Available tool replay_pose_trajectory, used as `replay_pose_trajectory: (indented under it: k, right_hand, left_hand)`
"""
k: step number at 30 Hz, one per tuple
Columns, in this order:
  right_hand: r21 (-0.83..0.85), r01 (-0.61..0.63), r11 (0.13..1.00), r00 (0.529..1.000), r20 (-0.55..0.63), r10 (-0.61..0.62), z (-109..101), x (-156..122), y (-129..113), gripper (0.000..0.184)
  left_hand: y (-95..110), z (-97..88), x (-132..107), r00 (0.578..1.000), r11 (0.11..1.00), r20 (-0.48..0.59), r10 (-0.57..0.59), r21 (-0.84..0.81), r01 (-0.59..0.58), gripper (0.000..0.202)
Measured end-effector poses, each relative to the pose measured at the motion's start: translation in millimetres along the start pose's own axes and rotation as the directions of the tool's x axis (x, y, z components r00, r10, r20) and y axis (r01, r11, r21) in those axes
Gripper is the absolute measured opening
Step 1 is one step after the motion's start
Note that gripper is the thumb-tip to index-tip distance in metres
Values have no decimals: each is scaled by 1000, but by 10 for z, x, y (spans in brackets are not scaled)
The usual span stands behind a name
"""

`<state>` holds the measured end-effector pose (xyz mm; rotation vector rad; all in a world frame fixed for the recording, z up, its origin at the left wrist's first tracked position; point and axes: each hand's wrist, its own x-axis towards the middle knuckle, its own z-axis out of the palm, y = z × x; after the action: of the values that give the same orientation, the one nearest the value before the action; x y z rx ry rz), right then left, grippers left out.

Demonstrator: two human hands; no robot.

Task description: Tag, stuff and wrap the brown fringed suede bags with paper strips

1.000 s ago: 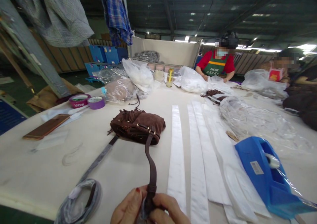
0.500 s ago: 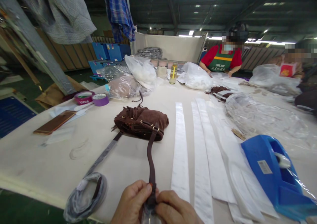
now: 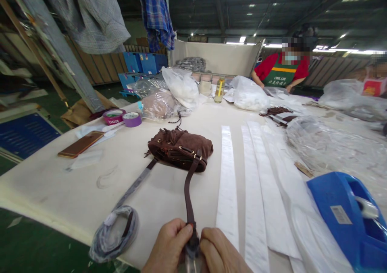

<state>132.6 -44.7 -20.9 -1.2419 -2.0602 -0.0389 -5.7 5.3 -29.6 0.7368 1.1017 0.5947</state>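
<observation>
A brown suede bag (image 3: 180, 148) with fringe and gold studs lies in the middle of the white table (image 3: 66, 184). Its dark brown strap (image 3: 188, 192) runs toward me to the table's near edge. My left hand (image 3: 167, 251) and my right hand (image 3: 222, 255) meet at the bottom of the view, both pinched on the strap's near end. A clear wrapper seems to sit around that end. The bag's other strap (image 3: 133, 188), wrapped in plastic, leads to a coiled bundle (image 3: 114, 234) at the near left edge.
Long white paper strips (image 3: 229, 184) lie right of the bag, and a blue tape dispenser (image 3: 347, 220) sits at the near right. A phone (image 3: 81, 144), tape rolls (image 3: 122, 117), plastic bags (image 3: 181, 87) and a bottle (image 3: 220, 91) are farther back. A person in a green apron (image 3: 282, 73) works opposite.
The view has swung left and tilted a little, so everything sits further right. My thumbs have slid along the strap end, and my hands have dropped lower in the view.
</observation>
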Motion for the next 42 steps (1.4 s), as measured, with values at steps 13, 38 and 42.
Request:
replay_pose_trajectory:
  k: [13, 38, 42]
  right_hand:
    - [90, 53, 995, 994, 90, -61, 44, -81, 150, 19]
    - [172, -125, 977, 992, 43, 120, 317, -104, 247, 18]
    - [179, -116, 977, 992, 73, 104, 296, -107, 226, 18]
  left_hand:
    - [80, 93, -95, 999, 963, -1, -51, -265, 49, 35]
    - [242, 21, -55, 990, 986, 44, -131, -94, 135, 38]
    - [357, 39, -75, 985, 988, 113, -132, -61, 139, 43]
